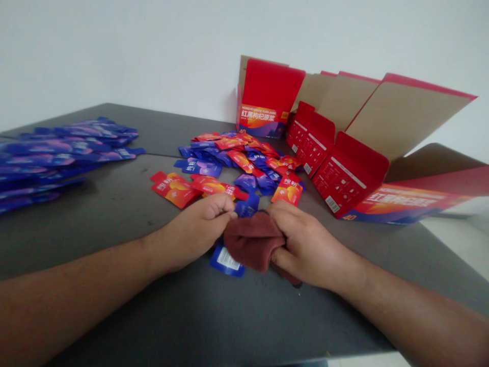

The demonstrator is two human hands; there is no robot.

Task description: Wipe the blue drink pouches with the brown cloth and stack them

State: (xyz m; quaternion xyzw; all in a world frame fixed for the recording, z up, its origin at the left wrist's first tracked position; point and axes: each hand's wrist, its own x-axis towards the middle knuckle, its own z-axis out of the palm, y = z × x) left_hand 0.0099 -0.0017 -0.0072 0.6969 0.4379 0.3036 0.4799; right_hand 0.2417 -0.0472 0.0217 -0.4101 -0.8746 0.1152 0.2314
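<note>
My right hand (305,239) is closed around a bunched brown cloth (254,239), with a loose fold hanging below the fingers. My left hand (200,229) is curled into a fist at the cloth's left edge, thumb against the forefinger; what it grips is hidden. Just below the cloth and the left fist shows a blue pouch (228,261) with a white barcode label, its upper part covered. Behind the cloth lies another blue pouch (246,205), partly hidden. Orange-red pouches (175,189) lie beyond my left knuckles, and one orange pouch (288,191) lies behind my right hand.
A loose heap of blue and orange pouches (244,155) covers the table's middle. Stacked blue pouches (57,153) stand at the left. Open red cartons (351,173) line the right side, with one carton (263,117) at the back near the white wall.
</note>
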